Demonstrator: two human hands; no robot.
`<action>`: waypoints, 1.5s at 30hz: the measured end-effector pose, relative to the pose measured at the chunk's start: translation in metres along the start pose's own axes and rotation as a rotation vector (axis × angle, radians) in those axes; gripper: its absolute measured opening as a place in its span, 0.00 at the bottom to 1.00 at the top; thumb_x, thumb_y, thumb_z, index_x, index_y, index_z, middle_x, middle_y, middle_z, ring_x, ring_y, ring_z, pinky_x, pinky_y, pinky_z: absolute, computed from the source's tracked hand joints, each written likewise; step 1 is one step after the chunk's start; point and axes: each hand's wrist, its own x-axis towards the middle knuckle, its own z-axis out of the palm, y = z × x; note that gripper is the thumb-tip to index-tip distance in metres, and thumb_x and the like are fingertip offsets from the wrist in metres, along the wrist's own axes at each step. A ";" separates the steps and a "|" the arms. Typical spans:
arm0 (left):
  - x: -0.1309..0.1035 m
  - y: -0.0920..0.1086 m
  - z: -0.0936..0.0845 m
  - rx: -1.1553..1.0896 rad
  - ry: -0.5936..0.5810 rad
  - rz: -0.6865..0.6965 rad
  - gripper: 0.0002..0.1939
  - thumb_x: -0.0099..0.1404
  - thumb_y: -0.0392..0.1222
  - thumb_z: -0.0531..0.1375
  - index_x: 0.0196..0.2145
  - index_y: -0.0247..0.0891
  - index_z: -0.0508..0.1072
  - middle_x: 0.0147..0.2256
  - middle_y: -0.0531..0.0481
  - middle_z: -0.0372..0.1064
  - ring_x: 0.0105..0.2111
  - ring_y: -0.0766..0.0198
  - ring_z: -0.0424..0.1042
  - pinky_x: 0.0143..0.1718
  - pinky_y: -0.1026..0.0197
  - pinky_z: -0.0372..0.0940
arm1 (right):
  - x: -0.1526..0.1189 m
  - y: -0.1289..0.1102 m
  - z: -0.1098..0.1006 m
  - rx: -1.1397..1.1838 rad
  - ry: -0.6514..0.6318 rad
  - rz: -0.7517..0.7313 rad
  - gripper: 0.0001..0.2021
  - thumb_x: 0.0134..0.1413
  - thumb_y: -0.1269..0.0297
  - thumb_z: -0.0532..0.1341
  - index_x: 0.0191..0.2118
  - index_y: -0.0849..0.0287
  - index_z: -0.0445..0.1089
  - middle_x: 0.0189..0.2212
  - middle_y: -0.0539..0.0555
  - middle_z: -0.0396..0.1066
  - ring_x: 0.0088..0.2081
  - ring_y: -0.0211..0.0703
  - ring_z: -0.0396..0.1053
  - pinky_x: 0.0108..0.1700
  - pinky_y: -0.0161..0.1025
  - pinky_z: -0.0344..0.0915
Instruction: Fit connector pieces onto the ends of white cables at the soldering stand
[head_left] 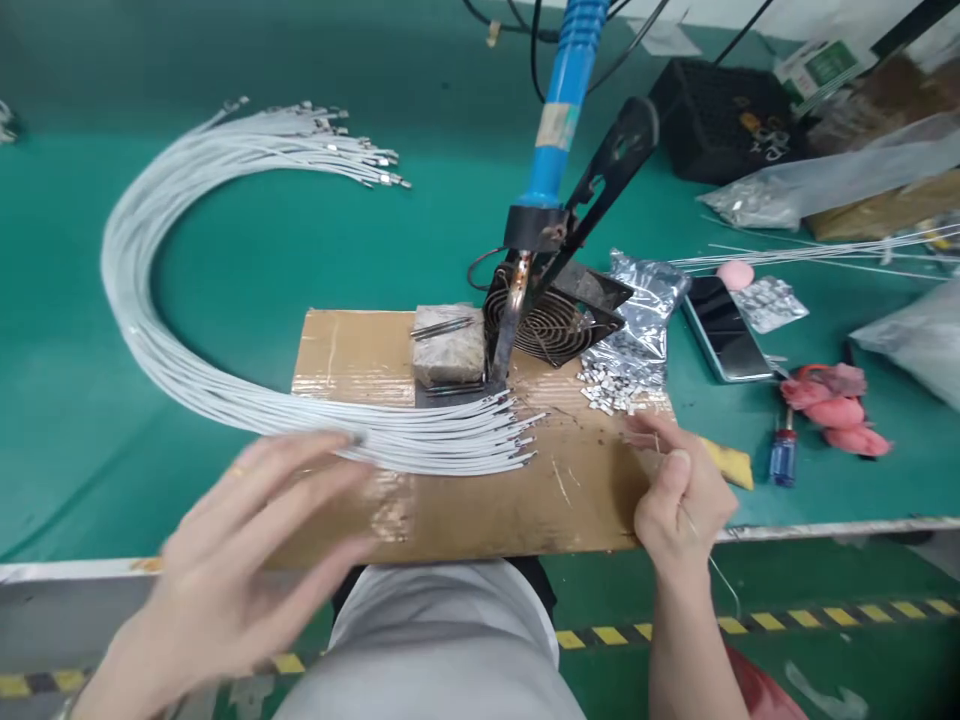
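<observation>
A bundle of white cables (pixel 150 330) curves in a wide arc over the green table, its stripped ends lying on a cardboard sheet (pixel 480 500). My left hand (pixel 247 540), blurred and with fingers spread, hovers over the cables near the cardboard's left part and holds nothing. My right hand (pixel 679 495) rests at the cardboard's right edge, fingers pinched on a thin solder wire (pixel 705 550) that trails down past the table edge. A blue-handled soldering iron (pixel 559 130) stands clamped above the cardboard, its tip near a grey block (pixel 448 345).
A small fan (pixel 551 325) sits behind the iron. A pile of small metal terminals (pixel 619 385) spills from a silver bag (pixel 645 300). To the right lie a phone (pixel 724 325), a blue screwdriver (pixel 782 455), pink cloth (pixel 832 400) and plastic bags. The table edge (pixel 825 530) runs close.
</observation>
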 end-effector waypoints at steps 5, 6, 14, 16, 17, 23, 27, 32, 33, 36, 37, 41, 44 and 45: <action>0.035 -0.039 0.044 0.276 -0.061 0.176 0.22 0.74 0.55 0.50 0.54 0.36 0.69 0.46 0.34 0.71 0.44 0.41 0.72 0.45 0.41 0.67 | 0.002 0.006 0.003 0.104 0.037 0.039 0.25 0.74 0.56 0.44 0.45 0.61 0.76 0.36 0.59 0.78 0.35 0.48 0.77 0.39 0.45 0.72; 0.039 -0.043 0.051 0.319 -0.083 0.203 0.23 0.75 0.56 0.49 0.48 0.35 0.72 0.41 0.35 0.72 0.40 0.43 0.72 0.42 0.43 0.67 | 0.002 0.008 0.004 0.143 0.045 0.069 0.25 0.73 0.55 0.44 0.44 0.61 0.77 0.35 0.59 0.79 0.34 0.47 0.77 0.38 0.46 0.72; 0.036 -0.031 0.051 0.346 -0.109 0.231 0.17 0.75 0.50 0.46 0.33 0.41 0.67 0.29 0.44 0.67 0.31 0.47 0.68 0.34 0.48 0.61 | 0.003 0.007 0.001 0.266 0.029 0.197 0.25 0.74 0.56 0.43 0.44 0.60 0.77 0.39 0.59 0.79 0.38 0.48 0.77 0.42 0.48 0.73; 0.038 -0.027 0.051 0.346 -0.086 0.214 0.16 0.76 0.50 0.46 0.34 0.42 0.65 0.28 0.45 0.65 0.30 0.47 0.68 0.33 0.49 0.61 | 0.008 0.003 0.001 0.202 -0.046 0.156 0.22 0.74 0.57 0.44 0.49 0.59 0.75 0.45 0.60 0.78 0.47 0.50 0.76 0.50 0.51 0.72; 0.040 -0.027 0.051 0.347 -0.072 0.200 0.16 0.76 0.50 0.45 0.35 0.42 0.65 0.28 0.46 0.65 0.30 0.47 0.68 0.34 0.49 0.61 | 0.011 0.001 0.001 0.165 -0.088 0.123 0.21 0.73 0.58 0.45 0.51 0.58 0.74 0.47 0.60 0.77 0.51 0.51 0.74 0.54 0.52 0.70; 0.051 -0.025 0.054 0.349 -0.123 0.169 0.19 0.76 0.53 0.47 0.36 0.37 0.69 0.33 0.42 0.69 0.34 0.48 0.69 0.36 0.50 0.62 | 0.010 -0.002 -0.001 0.118 -0.152 0.060 0.20 0.73 0.61 0.46 0.49 0.56 0.75 0.45 0.59 0.78 0.48 0.50 0.75 0.53 0.51 0.69; 0.048 -0.022 0.053 0.209 -0.172 0.054 0.20 0.75 0.55 0.49 0.40 0.36 0.71 0.39 0.41 0.69 0.37 0.50 0.70 0.39 0.51 0.65 | 0.001 0.008 0.000 0.207 -0.041 0.134 0.23 0.74 0.57 0.45 0.48 0.59 0.77 0.43 0.60 0.79 0.47 0.51 0.76 0.51 0.51 0.71; 0.045 -0.018 0.056 0.103 -0.191 -0.033 0.17 0.74 0.54 0.52 0.42 0.37 0.70 0.40 0.42 0.70 0.41 0.50 0.71 0.44 0.49 0.66 | -0.003 0.021 0.006 0.441 0.098 0.361 0.28 0.71 0.46 0.46 0.48 0.63 0.76 0.42 0.63 0.78 0.42 0.55 0.77 0.40 0.52 0.72; 0.045 -0.016 0.056 0.103 -0.197 -0.043 0.17 0.74 0.54 0.52 0.42 0.38 0.71 0.40 0.42 0.71 0.41 0.50 0.71 0.43 0.49 0.66 | -0.003 0.021 0.006 0.474 0.097 0.405 0.29 0.70 0.45 0.46 0.47 0.63 0.77 0.43 0.63 0.78 0.41 0.56 0.77 0.39 0.52 0.72; 0.048 -0.013 0.050 0.058 -0.233 -0.092 0.17 0.73 0.53 0.52 0.41 0.38 0.72 0.41 0.42 0.72 0.42 0.50 0.72 0.42 0.49 0.66 | -0.004 0.023 0.003 0.525 0.071 0.527 0.33 0.70 0.44 0.43 0.43 0.63 0.78 0.41 0.64 0.78 0.39 0.57 0.76 0.38 0.53 0.69; 0.050 -0.013 0.045 0.003 -0.269 -0.114 0.16 0.73 0.54 0.53 0.42 0.39 0.72 0.41 0.43 0.72 0.42 0.51 0.73 0.42 0.51 0.67 | -0.004 0.024 0.001 0.533 0.058 0.559 0.33 0.71 0.44 0.42 0.41 0.63 0.78 0.39 0.64 0.79 0.38 0.57 0.75 0.39 0.54 0.69; 0.076 -0.035 0.022 -0.233 -0.368 -0.241 0.17 0.74 0.54 0.52 0.40 0.41 0.74 0.37 0.50 0.75 0.36 0.59 0.74 0.37 0.58 0.67 | -0.007 0.029 -0.002 0.553 0.011 0.630 0.34 0.70 0.44 0.41 0.36 0.61 0.78 0.35 0.63 0.79 0.35 0.57 0.74 0.39 0.54 0.67; 0.119 -0.086 0.015 0.068 -0.145 -0.261 0.18 0.75 0.50 0.50 0.40 0.37 0.74 0.38 0.44 0.75 0.38 0.53 0.74 0.42 0.53 0.67 | -0.011 0.034 -0.002 0.543 -0.006 0.650 0.33 0.70 0.43 0.43 0.36 0.61 0.79 0.36 0.63 0.80 0.37 0.58 0.74 0.40 0.55 0.67; 0.137 -0.108 0.015 0.211 -0.094 -0.260 0.17 0.75 0.47 0.49 0.43 0.35 0.73 0.42 0.40 0.74 0.42 0.50 0.74 0.45 0.51 0.66 | -0.012 0.036 -0.003 0.536 -0.017 0.656 0.32 0.70 0.43 0.44 0.36 0.60 0.79 0.37 0.63 0.80 0.37 0.58 0.74 0.41 0.55 0.67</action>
